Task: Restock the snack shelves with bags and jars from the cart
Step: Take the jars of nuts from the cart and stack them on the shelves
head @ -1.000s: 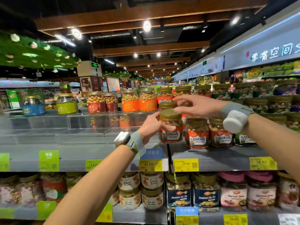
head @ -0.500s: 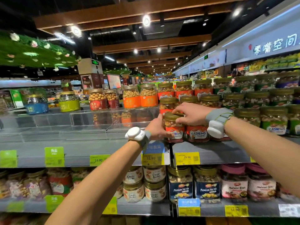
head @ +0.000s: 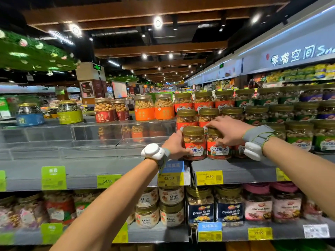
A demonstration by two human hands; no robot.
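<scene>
The clear plastic cashew jar [head: 194,142] with the gold screw lid and red label stood upright on the grey metal shelf [head: 235,166], long axis vertical. It was immediately to the right of my left grip [head: 174,145] and touching it. That grip was wrapped round the jar's left flank, closed as far as the jar's width allowed, with the thumb low on the label. My right grip [head: 229,130] sat just past the jar's far side and a little higher. Its fingers were bent over the gold lid of the matching neighbour jar [head: 218,151] and its thumb ran down the front. I judged it was steadying that one. The two jars stood side by side, touching or very nearly. The left grip was the nearer, so I judged the coming move was its own: seat the jar square in the front row, with almost no slack on the right.
</scene>
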